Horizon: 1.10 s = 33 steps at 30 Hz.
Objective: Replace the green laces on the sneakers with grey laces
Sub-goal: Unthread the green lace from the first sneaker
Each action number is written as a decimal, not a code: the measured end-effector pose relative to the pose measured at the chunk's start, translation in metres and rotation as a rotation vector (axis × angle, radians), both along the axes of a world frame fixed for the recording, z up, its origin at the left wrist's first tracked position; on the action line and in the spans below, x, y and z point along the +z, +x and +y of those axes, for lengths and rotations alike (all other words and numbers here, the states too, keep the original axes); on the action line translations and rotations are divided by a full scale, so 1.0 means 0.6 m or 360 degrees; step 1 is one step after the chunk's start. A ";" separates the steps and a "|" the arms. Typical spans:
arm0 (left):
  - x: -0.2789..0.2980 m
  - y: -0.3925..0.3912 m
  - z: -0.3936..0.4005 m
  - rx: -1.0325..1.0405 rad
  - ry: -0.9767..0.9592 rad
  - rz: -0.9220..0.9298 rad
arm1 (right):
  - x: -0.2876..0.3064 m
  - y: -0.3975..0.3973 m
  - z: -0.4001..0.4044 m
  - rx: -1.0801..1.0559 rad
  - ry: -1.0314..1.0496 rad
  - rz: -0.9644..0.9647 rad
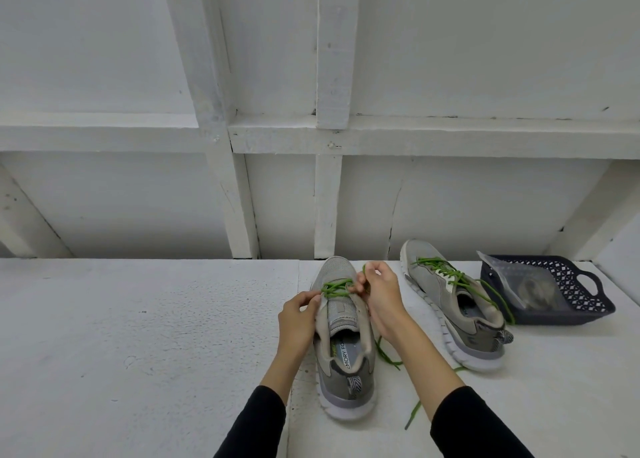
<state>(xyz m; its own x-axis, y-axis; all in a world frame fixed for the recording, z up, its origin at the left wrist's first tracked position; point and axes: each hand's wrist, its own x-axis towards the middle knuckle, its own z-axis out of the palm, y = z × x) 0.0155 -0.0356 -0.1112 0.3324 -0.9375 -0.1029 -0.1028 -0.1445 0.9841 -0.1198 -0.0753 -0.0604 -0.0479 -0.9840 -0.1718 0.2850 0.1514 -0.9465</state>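
Fingers of the right hand [379, 293] pinch the green lace [336, 288] on the near sneaker [344, 346], while the left hand [300, 315] grips its collar.

One head-worn, wide-angle view looks forward and down from above the person's forearms, close to the white table [138, 336] and facing the white panelled wall [450, 59] behind it; straight lines bow near the edges, and no second view overlaps it
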 end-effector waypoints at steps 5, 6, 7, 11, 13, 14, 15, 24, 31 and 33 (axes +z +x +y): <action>0.000 -0.001 -0.002 0.0001 0.0008 -0.0056 | 0.016 -0.003 -0.006 -0.0065 -0.0251 0.0402; 0.000 0.000 -0.002 0.0004 0.0011 -0.0062 | 0.021 -0.005 -0.008 -0.0110 -0.0315 0.0479; 0.000 0.000 -0.002 0.0002 0.0012 -0.0069 | 0.025 -0.008 -0.010 -0.0161 -0.0369 0.0553; 0.003 -0.001 -0.002 -0.0002 0.0034 -0.0069 | 0.018 -0.041 -0.008 -0.0312 -0.0520 0.1253; 0.005 -0.003 -0.001 -0.0008 0.0041 -0.0052 | 0.004 -0.059 0.000 -0.0270 -0.0490 0.1886; 0.006 -0.003 -0.001 -0.0008 0.0040 -0.0046 | -0.005 -0.066 0.004 -0.0195 -0.0448 0.2128; 0.007 -0.003 -0.001 -0.0008 0.0041 -0.0048 | -0.018 -0.070 0.006 -0.0078 -0.0378 0.2276; 0.005 -0.003 0.000 0.0020 0.0057 -0.0038 | -0.009 -0.030 0.038 0.0085 -0.0261 0.1732; 0.013 -0.004 0.001 -0.0006 0.0065 -0.0062 | -0.024 -0.011 0.049 0.0075 -0.0286 0.1709; 0.022 -0.001 -0.002 -0.0054 0.0054 -0.0140 | -0.030 -0.016 0.049 -0.0010 -0.0221 0.1428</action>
